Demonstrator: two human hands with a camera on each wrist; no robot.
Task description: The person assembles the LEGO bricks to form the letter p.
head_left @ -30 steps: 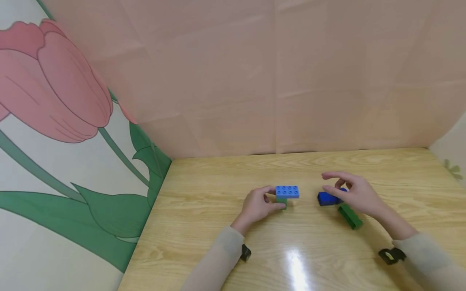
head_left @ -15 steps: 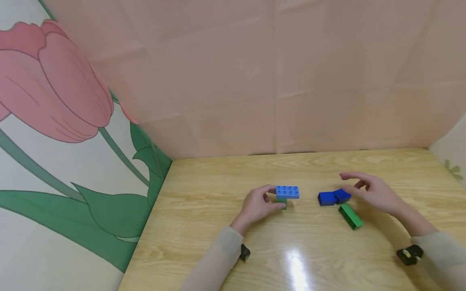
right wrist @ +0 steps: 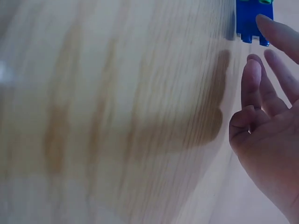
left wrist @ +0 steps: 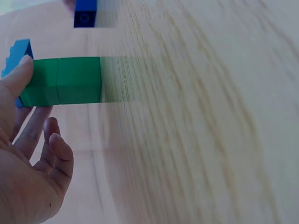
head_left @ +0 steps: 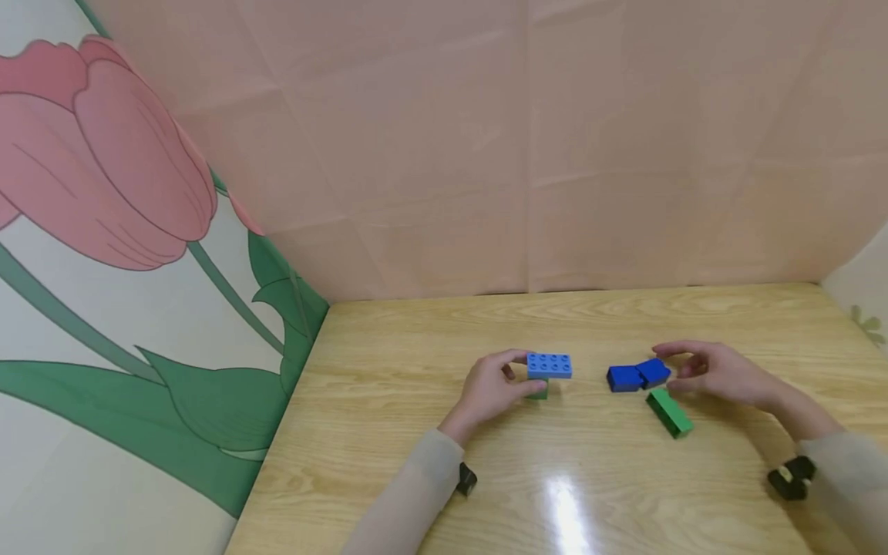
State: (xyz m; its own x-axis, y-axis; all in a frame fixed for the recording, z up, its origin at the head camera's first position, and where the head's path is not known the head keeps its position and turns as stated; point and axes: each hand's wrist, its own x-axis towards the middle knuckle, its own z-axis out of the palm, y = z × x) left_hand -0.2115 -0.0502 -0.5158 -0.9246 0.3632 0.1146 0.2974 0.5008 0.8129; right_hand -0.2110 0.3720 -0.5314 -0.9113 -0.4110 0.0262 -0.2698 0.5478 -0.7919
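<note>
My left hand pinches a stack of toy building bricks standing on the table. Its top is a light blue brick with studs up; two green bricks sit under it, their joint visible in the left wrist view. The thumb lies across the top of the stack in that view. My right hand hovers at the right end of two dark blue bricks, thumb and forefinger spread apart. In the right wrist view the thumb overlaps a dark blue brick; whether it touches cannot be told.
A long green brick lies on its side just in front of the dark blue ones. The wooden table ends at a pink cloth backdrop. A wall with a painted tulip rises at the left.
My right hand has moved right from above the dark blue bricks, then lowered beside their right end, uncovering them and the long green brick. My left hand has stayed on the stack.
</note>
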